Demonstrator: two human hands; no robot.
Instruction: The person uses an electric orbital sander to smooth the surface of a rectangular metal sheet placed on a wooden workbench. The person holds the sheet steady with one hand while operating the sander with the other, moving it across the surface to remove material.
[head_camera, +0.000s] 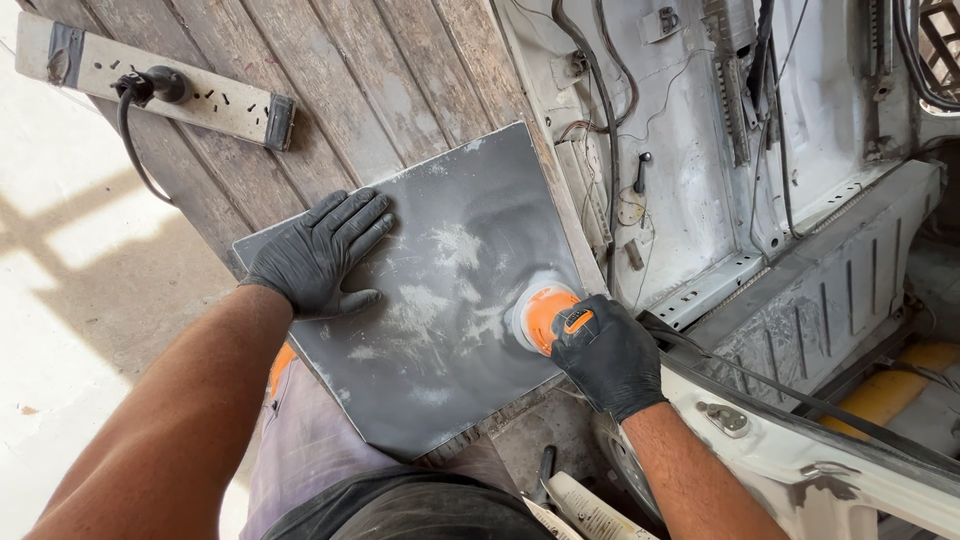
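Upper left of frame: power strip (150, 92) lying on wooden planks (380, 90), black plug (165, 84) in it, cable dropping off the lower left edge. Pale concrete floor (70, 330) down the left side.

Left of centre: left hand (318, 258), black glove, fingers spread flat, palm pressing the upper left corner of the grey panel (440, 300) — not gripping anything, just holding it down.

Centre: grey panel lies tilted on the planks, corner pointing to lower centre, white dusty patches across its face.

Right of centre: right hand (605, 355), black glove, clenched around the orange sander (545, 315), whose round pad sits on the panel's right edge, ring of white dust around it. Black hose (800, 400) runs from the hand toward the lower right.

Right half: stripped white vehicle body (700, 180) with loose wiring, grey ribbed sill (830, 290), yellow part (890, 385) at far right.
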